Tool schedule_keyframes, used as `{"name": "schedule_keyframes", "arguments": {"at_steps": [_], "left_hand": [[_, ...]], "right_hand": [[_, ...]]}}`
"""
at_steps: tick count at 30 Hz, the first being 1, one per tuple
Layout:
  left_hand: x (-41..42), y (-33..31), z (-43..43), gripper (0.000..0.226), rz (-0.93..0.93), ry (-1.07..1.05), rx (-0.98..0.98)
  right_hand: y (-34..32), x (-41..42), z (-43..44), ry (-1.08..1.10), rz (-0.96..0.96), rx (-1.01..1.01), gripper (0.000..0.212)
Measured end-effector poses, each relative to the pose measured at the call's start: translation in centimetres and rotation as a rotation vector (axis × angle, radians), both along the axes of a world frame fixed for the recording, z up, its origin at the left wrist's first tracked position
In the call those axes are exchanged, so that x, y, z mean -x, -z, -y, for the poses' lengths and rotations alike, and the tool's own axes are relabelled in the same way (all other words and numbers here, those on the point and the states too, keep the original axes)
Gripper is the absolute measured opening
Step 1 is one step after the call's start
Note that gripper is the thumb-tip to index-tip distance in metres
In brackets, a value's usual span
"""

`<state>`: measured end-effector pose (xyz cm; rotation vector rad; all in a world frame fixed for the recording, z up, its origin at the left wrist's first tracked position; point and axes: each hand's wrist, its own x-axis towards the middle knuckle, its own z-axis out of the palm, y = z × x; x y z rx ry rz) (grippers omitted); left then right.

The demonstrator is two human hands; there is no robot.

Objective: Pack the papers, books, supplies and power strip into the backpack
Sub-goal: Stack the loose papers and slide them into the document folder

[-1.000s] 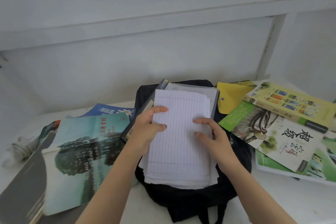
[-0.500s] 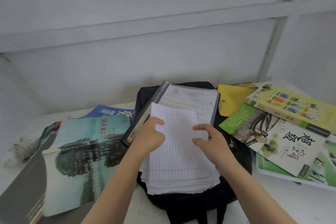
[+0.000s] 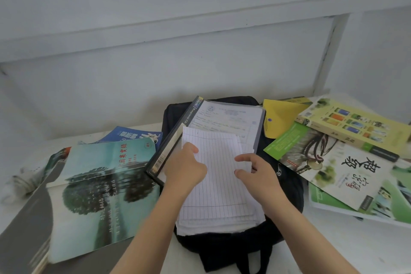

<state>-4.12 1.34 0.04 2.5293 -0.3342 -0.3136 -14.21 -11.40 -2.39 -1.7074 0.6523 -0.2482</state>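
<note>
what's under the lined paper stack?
The lined paper stack lies on the black backpack, and its far end overlaps a file folder holding a printed sheet. The stack covers whatever else may lie directly beneath it.

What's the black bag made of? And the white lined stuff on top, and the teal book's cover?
The black backpack looks like soft matte fabric, probably woven synthetic: it sags flat and has floppy straps. The lined sheets are thin matte paper, their stacked edges uneven. The teal book has a paper or card cover, perhaps lightly coated; its edge lifts.
</note>
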Motion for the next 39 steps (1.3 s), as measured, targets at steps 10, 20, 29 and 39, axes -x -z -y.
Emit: {"name": "schedule_keyframes", "arguments": {"at_steps": [10, 20, 29, 39], "left_hand": [[1.0, 0.9, 1.4, 0.035, 0.074, -0.047, 0.020], [-0.4, 1.1, 0.7, 0.028, -0.023, -0.059, 0.099], [-0.5, 0.0, -1.2, 0.038, -0.316, -0.068, 0.677], [0.0, -2.1, -1.1, 0.049, -0.134, 0.087, 1.180]], "right_hand": [[0.1, 0.2, 0.5, 0.001, 0.004, -0.020, 0.024], [-0.1, 0.4, 0.7, -0.023, 0.027, -0.014, 0.025], [0.1, 0.1, 0.9, -0.019, 0.039, -0.022, 0.025], [-2.5, -1.1, 3.0, -0.069, 0.516, -0.080, 0.045]]}}
